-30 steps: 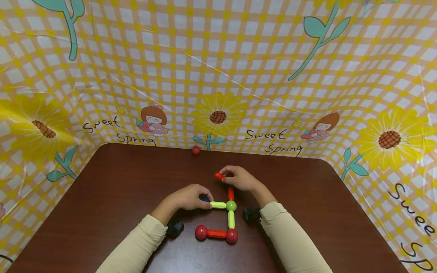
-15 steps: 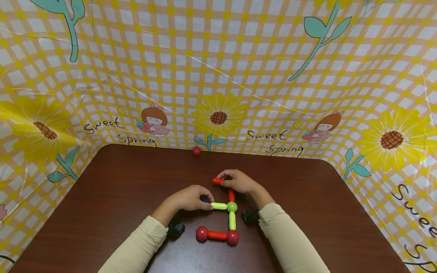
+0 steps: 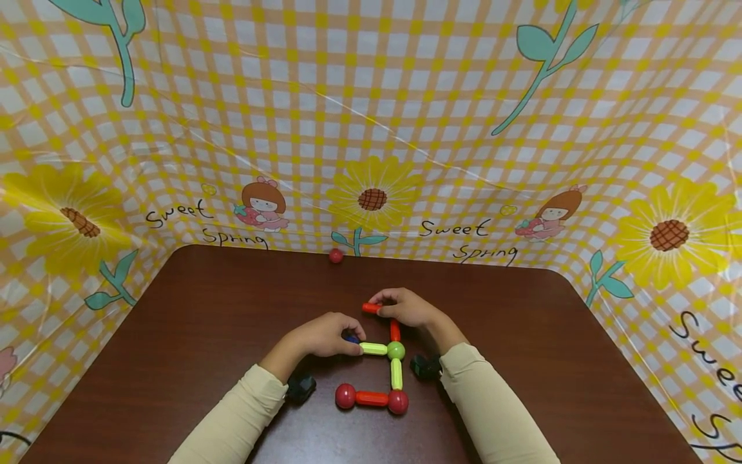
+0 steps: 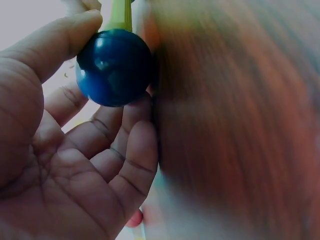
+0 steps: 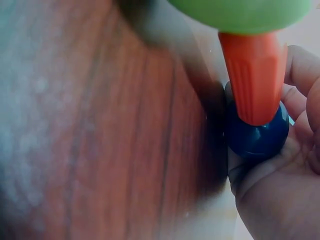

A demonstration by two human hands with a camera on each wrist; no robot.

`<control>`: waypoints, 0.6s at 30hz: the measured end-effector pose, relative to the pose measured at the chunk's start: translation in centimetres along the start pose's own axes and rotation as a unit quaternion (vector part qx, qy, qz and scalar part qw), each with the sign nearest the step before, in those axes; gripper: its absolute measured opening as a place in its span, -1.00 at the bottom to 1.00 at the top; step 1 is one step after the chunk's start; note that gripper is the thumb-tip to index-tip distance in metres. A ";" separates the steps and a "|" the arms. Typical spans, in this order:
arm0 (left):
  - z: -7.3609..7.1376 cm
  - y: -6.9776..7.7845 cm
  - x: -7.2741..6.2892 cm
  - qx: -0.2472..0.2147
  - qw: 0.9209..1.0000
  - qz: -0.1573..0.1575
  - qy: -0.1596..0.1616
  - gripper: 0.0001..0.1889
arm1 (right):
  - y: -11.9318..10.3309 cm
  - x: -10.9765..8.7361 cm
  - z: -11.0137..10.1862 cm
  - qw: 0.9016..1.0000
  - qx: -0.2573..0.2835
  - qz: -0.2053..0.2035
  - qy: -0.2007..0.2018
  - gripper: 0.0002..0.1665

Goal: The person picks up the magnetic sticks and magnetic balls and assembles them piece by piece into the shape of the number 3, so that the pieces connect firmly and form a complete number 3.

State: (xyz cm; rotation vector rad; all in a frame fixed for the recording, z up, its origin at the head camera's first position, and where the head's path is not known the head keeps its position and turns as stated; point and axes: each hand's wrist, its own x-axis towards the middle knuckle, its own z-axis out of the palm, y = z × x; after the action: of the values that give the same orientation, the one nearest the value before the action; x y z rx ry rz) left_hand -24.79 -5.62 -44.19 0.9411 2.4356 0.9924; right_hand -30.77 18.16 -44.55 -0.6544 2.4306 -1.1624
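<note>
My left hand holds a dark blue ball between thumb and fingers. A yellow-green rod runs from that ball to a green ball. My right hand pinches a loose-ended red rod that points left past the fingertips. Under this hand, a second blue ball sits at the end of another red rod coming from the green ball; the head view hides that blue ball. Another yellow-green rod leads toward me to a red ball.
One more red rod joins that red ball to a second red ball on the left. A lone red ball lies at the far edge of the brown table. Patterned cloth hangs behind and at the sides.
My right hand has come slightly nearer with its red rod, which has turned from tilted to almost level and now covers the blue ball. The left hand keeps its hold.
</note>
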 end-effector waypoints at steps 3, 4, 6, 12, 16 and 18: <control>0.1 0.1 0.0 0.000 1.000 -0.003 0.004 -0.88 | 0.2 0.0 0.1 1.000 0.005 0.002 0.001 -0.72; 0.2 0.1 0.0 0.000 1.000 -0.004 0.006 -0.88 | 0.3 0.0 0.1 1.000 0.005 0.001 0.002 -0.72; 0.3 0.1 0.0 0.001 1.000 -0.006 0.010 -0.88 | 0.3 -0.1 0.1 1.000 0.006 0.002 0.004 -0.72; -0.1 -0.3 -0.2 -0.001 1.000 -0.010 0.016 -0.87 | 0.2 -0.2 0.3 1.000 0.004 0.003 0.004 -0.71; -1.7 -0.7 0.3 0.009 0.999 -0.031 0.040 -0.84 | 0.1 -0.2 0.3 1.000 0.003 0.006 0.009 -0.73; -2.6 -1.1 0.9 0.026 0.996 -0.049 0.064 -0.79 | 0.2 -0.1 0.3 1.000 0.003 0.006 0.012 -0.74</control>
State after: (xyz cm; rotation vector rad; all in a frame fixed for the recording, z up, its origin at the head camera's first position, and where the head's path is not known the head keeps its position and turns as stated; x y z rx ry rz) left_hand -27.35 -6.84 -43.20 0.7886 2.5978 0.9886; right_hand -30.58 18.15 -44.82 -0.6257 2.4461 -1.1791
